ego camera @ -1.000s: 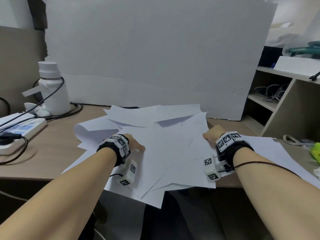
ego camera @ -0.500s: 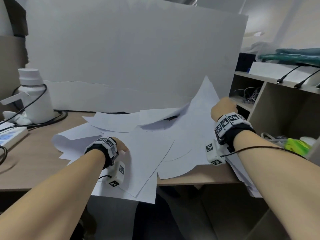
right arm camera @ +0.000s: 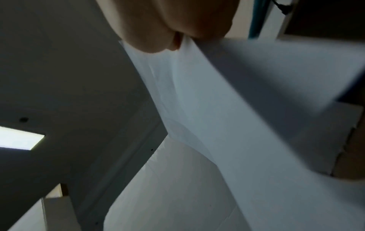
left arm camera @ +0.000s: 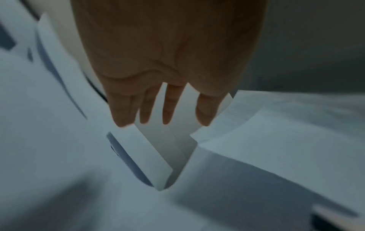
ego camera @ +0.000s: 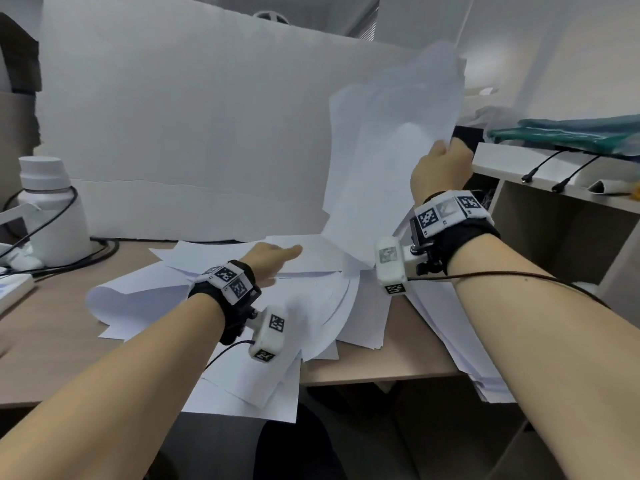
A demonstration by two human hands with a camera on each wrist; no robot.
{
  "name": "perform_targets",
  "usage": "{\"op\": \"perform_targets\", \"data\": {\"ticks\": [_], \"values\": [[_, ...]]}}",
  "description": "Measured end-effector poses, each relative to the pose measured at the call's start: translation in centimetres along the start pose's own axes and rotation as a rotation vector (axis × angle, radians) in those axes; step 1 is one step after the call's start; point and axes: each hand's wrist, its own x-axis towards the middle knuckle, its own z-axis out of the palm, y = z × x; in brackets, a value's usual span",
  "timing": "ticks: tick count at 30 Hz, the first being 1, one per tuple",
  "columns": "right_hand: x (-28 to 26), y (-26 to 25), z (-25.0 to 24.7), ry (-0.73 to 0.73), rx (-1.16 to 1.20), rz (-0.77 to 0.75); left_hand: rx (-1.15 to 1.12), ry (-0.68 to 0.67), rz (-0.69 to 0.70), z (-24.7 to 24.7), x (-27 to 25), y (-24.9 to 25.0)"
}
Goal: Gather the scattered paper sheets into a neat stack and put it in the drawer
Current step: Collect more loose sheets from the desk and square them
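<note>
Several white paper sheets [ego camera: 221, 299] lie fanned and overlapping on the wooden desk [ego camera: 45, 341], some hanging over its front edge. My right hand [ego camera: 441, 168] grips a bunch of sheets [ego camera: 391, 161] by their right edge and holds them upright above the desk; the right wrist view shows fingers [right arm camera: 156, 40] curled on this bunch [right arm camera: 217, 109]. My left hand [ego camera: 273, 258] lies low on the pile with straight fingers [left arm camera: 169, 109] spread over flat sheets [left arm camera: 276, 140]. No drawer is in view.
A white board [ego camera: 194, 133] stands along the back of the desk. At the left are a white bottle [ego camera: 48, 206], black cables [ego camera: 79, 258] and a power strip [ego camera: 14, 289]. A wooden shelf unit [ego camera: 561, 216] with cables stands at the right.
My right hand has risen from the desk, lifting a bunch of sheets from flat to upright. My left hand has slid forward across the pile, its fingers now stretched out.
</note>
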Motion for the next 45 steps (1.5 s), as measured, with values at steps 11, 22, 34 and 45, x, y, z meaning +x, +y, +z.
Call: {"op": "perform_targets", "data": {"ticks": [11, 22, 34, 45], "values": [[-2.4, 4.3, 3.7, 0.007, 0.339, 0.306, -1.164, -0.39, 0.045, 1.1, 1.2, 0.3], [-11.1, 17.0, 9.5, -0.608, 0.192, 0.744, -0.803, 0.18, -0.167, -1.8, 5.9, -6.9], [-11.8, 18.3, 9.4, -0.759, 0.022, 1.115, -0.432, 0.103, -0.527, -4.6, 8.4, -7.6], [-10.1, 16.7, 5.7, -0.693, -0.286, 0.862, -0.385, 0.249, -0.278, -5.1, 9.7, -10.3]]}}
